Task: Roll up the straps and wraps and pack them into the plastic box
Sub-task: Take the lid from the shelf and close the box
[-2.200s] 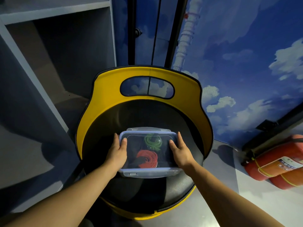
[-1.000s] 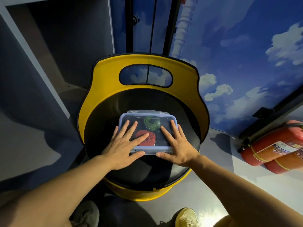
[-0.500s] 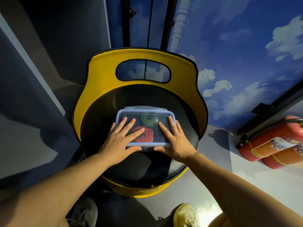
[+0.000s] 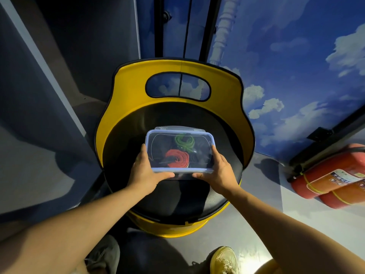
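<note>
A clear plastic box (image 4: 209, 147) with a blue-rimmed lid sits on the black seat (image 4: 177, 196) of a yellow chair. Through the lid I see a rolled red strap (image 4: 177, 159) near the front and a rolled green strap (image 4: 184, 142) behind it, with dark wraps around them. My left hand (image 4: 145, 171) grips the box's front left corner, thumb along the front edge. My right hand (image 4: 221, 172) grips the front right corner the same way. The front latch is hidden under my thumbs.
The chair's yellow backrest (image 4: 177, 80) with an oval cutout rises behind the box. A grey cabinet (image 4: 39, 95) stands to the left. Red fire extinguishers (image 4: 331, 178) lie on the floor at the right. My shoes (image 4: 224, 261) are on the floor below the seat.
Both hands were pressing flat on the lid; they have slid back to the box's front corners and now grip its sides and front edge.
</note>
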Action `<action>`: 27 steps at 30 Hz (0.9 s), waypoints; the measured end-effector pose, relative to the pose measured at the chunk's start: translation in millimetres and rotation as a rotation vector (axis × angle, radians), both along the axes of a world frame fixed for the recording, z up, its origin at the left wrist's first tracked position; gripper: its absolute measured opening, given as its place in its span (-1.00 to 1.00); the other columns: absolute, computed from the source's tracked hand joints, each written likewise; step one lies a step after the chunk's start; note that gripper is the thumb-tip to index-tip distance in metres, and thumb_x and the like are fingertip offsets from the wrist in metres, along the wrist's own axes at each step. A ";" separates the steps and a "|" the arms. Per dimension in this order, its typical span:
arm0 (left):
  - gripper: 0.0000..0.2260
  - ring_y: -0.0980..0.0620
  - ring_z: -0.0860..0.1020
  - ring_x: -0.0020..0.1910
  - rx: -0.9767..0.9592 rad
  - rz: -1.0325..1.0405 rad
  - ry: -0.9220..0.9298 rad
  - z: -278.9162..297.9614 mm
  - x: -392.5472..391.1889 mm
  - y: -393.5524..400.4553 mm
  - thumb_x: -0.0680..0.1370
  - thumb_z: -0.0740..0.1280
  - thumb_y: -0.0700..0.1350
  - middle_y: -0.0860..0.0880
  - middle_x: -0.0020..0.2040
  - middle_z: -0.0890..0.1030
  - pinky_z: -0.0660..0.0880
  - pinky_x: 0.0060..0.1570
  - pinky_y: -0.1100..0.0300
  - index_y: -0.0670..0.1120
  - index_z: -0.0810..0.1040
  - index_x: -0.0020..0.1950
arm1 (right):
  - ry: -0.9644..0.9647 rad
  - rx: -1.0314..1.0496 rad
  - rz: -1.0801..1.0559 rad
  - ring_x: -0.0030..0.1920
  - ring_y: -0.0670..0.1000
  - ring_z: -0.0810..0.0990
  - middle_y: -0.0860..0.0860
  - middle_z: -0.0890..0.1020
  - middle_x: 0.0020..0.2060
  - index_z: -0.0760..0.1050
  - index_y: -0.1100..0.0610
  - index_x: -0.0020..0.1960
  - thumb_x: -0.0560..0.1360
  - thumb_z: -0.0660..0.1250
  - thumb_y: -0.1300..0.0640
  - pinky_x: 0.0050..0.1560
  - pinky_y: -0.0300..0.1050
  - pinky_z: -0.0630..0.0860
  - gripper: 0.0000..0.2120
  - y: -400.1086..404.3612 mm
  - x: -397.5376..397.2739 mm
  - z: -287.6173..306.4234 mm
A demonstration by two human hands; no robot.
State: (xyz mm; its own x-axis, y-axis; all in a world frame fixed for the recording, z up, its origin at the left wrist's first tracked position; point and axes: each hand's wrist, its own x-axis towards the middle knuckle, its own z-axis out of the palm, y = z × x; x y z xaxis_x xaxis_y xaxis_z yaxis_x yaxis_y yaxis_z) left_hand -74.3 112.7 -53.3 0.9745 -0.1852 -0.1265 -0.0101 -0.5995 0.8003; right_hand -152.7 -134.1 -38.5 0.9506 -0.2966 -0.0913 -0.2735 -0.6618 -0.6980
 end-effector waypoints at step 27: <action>-0.43 -0.01 -0.07 0.64 0.699 -0.487 -0.424 36.5 54.7 24.7 0.64 -0.01 0.31 0.01 0.59 0.23 -0.13 0.60 -0.03 0.14 0.16 0.62 | 0.100 -0.732 0.220 0.60 0.09 0.10 -0.07 0.14 0.61 0.10 -0.16 0.61 0.66 0.14 -0.15 0.53 0.20 0.08 -0.45 -13.1 33.2 20.0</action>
